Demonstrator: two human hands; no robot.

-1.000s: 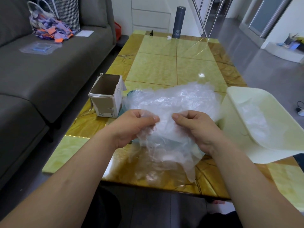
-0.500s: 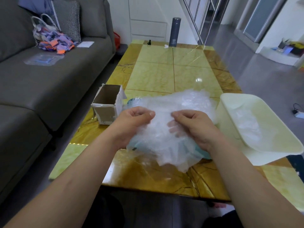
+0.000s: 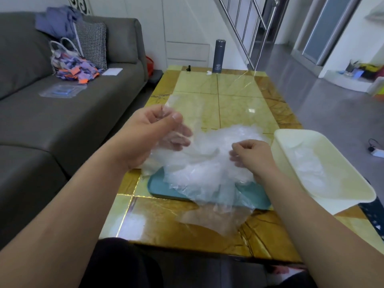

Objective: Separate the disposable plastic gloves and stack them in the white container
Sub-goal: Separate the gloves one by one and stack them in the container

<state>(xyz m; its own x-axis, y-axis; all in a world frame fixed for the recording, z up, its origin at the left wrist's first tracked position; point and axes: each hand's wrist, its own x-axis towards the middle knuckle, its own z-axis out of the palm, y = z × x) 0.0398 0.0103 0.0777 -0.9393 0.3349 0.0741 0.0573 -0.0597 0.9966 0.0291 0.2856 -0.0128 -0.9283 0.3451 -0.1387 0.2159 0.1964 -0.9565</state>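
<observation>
The pile of thin see-through plastic gloves [image 3: 209, 163] sits crumpled on a flat blue-green plastic tray [image 3: 160, 189], approx. mid-table, w/ some plastic spilling over the tray's near edge. L hand [image 3: 153, 132] is up above the pile's left side, thumb & fingers pinching one clear glove [image 3: 187, 109] that hangs down toward the pile. R hand [image 3: 252, 157] is low on the pile's right side, fingers curled into the plastic, gripping it. Just right of the tray is the white plastic container [image 3: 342, 201], a rectangle tub, w/ a few gloves [image 3: 307, 171] lying flat inside. All on a shiny yellow & brown stone table [image 3: 239, 90]. Far end: a tall dark grey bottle [image 3: 217, 56]. Left of the table: a grey sofa [image 3: 62, 125] w/ a bag of purple & orange scraps [image 3: 72, 67].
</observation>
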